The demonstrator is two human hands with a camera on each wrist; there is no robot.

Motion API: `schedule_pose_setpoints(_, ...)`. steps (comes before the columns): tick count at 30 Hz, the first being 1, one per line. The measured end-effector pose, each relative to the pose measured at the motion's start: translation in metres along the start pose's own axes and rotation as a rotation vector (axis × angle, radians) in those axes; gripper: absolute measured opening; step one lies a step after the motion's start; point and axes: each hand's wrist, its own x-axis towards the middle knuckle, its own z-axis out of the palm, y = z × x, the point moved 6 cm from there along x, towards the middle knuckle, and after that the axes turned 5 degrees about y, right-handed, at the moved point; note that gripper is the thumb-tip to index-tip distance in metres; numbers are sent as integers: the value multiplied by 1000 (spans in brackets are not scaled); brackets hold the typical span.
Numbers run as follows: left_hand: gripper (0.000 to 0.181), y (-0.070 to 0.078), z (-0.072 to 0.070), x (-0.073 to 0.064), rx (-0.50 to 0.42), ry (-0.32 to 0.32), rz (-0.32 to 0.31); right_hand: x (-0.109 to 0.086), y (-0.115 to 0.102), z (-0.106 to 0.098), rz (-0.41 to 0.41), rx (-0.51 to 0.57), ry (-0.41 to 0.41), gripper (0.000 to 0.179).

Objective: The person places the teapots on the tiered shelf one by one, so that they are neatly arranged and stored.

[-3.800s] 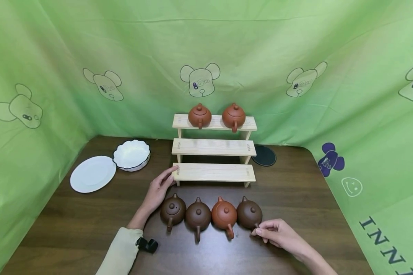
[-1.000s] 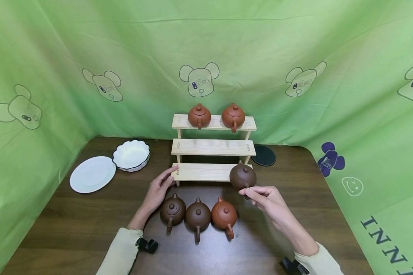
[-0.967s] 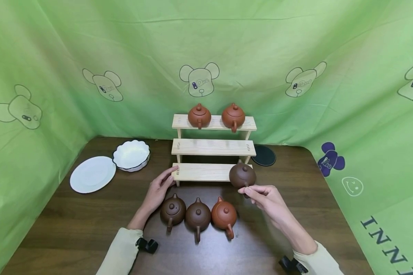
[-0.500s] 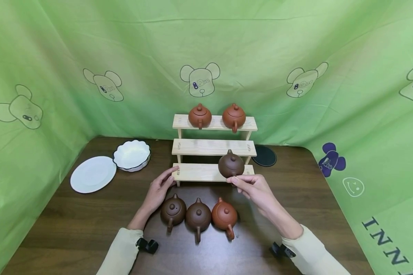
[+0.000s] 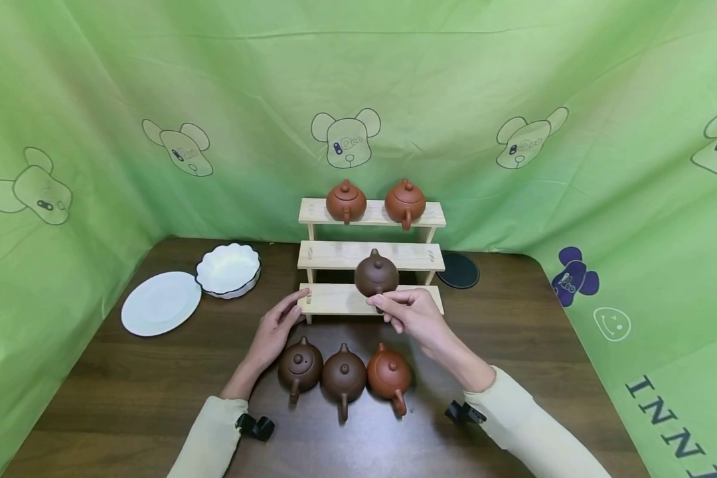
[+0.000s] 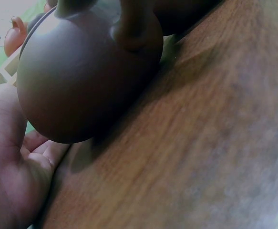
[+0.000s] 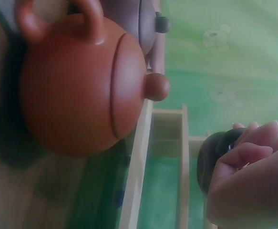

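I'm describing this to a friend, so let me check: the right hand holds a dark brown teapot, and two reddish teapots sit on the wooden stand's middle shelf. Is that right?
Not quite: the two reddish teapots sit on the top shelf, as the head view shows. The right hand does hold a dark brown teapot.

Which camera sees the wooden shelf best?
The head view: it shows all three steps of the wooden shelf, though the held dark teapot and the right hand hide bits. The right wrist view shows only part, cut off at the bottom. The left wrist view shows just a pale corner behind a nearby teapot.
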Motion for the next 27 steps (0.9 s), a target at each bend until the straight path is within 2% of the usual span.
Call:
schedule_pose_setpoints(5,40,2,1,0,14,-4,-27,12,-5,9,6,23,15,30)
schedule_pose_setpoints(8,41,2,0,0,14,-13,-16,19,-9,14,9,48,23,29)
schedule_pose_setpoints(10,41,-9,-1,1,6,-17,-2,25,-10,17,15,63,27,27)
schedule_pose_setpoints(14,40,-43,-7,8,-23,-33,-7,34,-11,24,19,88,28,26)
schedule_pose_setpoints(16,40,-45,-7,8,-27,-39,-13,38,-10,27,20,94,35,27)
schedule_pose_setpoints(21,41,-6,-2,0,10,-23,18,49,-5,31,32,92,68,27)
schedule_pose_setpoints(22,41,-6,-2,0,12,-23,18,51,-5,31,35,89,73,26)
schedule_pose_setpoints(23,41,2,0,-1,18,-18,2,53,-4,32,35,85,79,26)
schedule_pose_setpoints(27,41,5,0,-1,27,-19,-24,60,-3,34,27,67,88,25)
